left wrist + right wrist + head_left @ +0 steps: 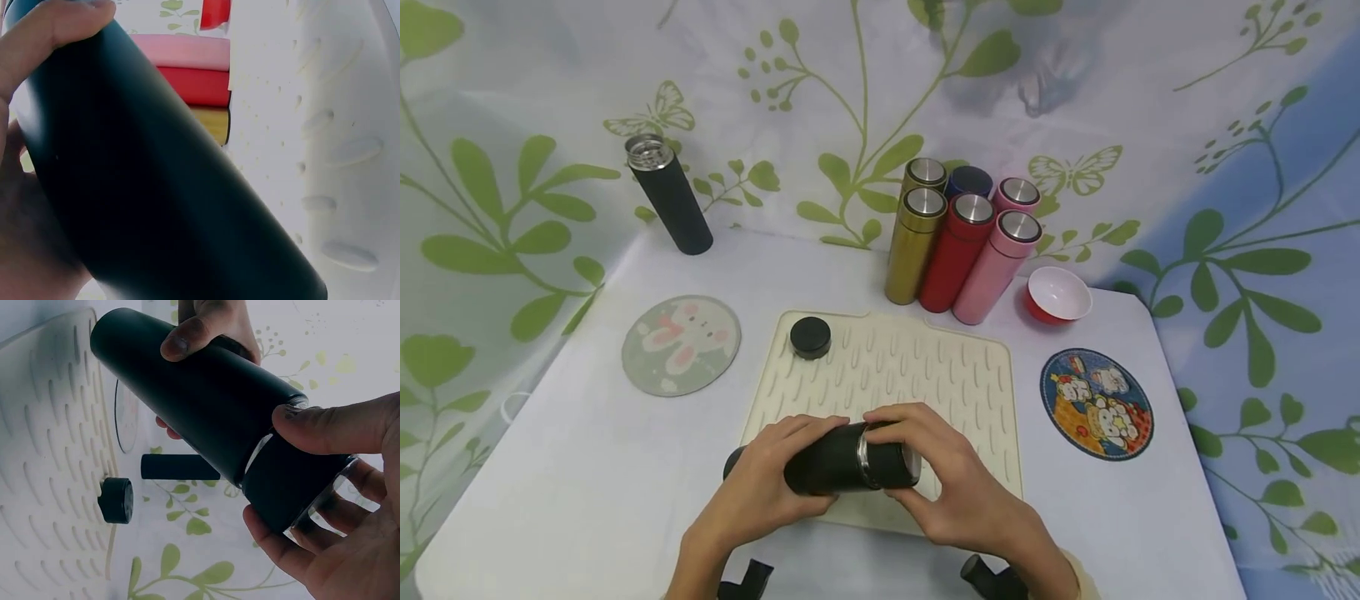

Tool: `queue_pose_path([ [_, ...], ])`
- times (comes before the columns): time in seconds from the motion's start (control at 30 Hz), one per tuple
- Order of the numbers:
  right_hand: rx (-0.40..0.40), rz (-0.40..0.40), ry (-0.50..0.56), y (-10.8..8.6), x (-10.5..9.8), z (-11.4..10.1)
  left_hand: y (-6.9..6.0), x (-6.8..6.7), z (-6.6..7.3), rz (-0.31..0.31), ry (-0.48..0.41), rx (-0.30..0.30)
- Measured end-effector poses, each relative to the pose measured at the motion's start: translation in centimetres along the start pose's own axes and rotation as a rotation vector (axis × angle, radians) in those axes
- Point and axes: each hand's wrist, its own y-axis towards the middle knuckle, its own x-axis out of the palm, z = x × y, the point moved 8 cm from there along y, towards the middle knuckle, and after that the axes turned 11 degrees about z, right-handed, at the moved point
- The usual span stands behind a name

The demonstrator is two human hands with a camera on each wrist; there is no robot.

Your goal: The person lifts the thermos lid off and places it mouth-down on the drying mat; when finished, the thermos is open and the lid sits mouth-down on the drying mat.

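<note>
A black thermos flask lies sideways in both hands above the front of the cream ridged mat. My left hand grips its body, with the thumb across it in the left wrist view. Around the black cap at the right end curl the fingers and thumb of my right hand. A silver band shows between cap and body; whether the cap is loose, I cannot tell. Another black lid sits on the mat's far left corner. At the back left stands a lidless black flask with a steel mouth.
Gold, red, pink and dark blue flasks stand grouped at the back. Beside them is a red bowl with a white inside. A round rabbit mat lies left, a colourful round mat right. Patterned cloth hangs behind.
</note>
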Motion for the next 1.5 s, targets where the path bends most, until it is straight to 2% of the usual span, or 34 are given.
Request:
queue_pose_path([
  [0.07,-0.01,-0.024,-0.012,0.0,0.2,-0.2,-0.1,0.1,-0.1,-0.014,-0.008,-0.018],
  [0.27,-0.111,-0.032,-0.171,0.2,0.0,-1.0,-0.1,-0.2,-1.0,-0.05,-0.05,-0.052],
  [0.4,-0.078,-0.01,-0.169,0.2,-0.6,-0.3,-0.1,-1.2,-1.7,-0.018,-0.114,-0.066],
  [0.5,-0.025,0.009,-0.159,0.1,-0.7,0.7,-0.1,-2.2,-1.9,0.036,-0.16,-0.048],
  [0.57,0.014,0.004,-0.169,0.0,-0.4,1.5,-0.1,-2.9,-2.0,0.093,-0.173,-0.031],
  [0.7,0.085,-0.033,-0.228,0.0,0.8,3.4,-0.2,-4.7,-2.2,0.267,-0.168,-0.003],
  [0.83,0.194,-0.085,-0.295,0.0,2.5,5.7,-0.4,-6.9,-1.7,0.456,-0.169,0.021],
  [0.93,0.263,-0.114,-0.322,0.2,4.0,7.3,-0.4,-8.3,-0.9,0.534,-0.2,0.002],
  [1.07,0.241,-0.128,-0.336,0.8,5.8,8.5,-0.2,-9.4,0.0,0.565,-0.218,-0.035],
  [1.27,0.139,-0.175,-0.435,1.6,9.0,10.2,-0.5,-10.0,0.4,0.616,-0.224,-0.012],
  [1.5,0.12,-0.207,-0.483,2.9,11.6,11.8,-0.7,-10.5,0.2,0.654,-0.245,-0.011],
])
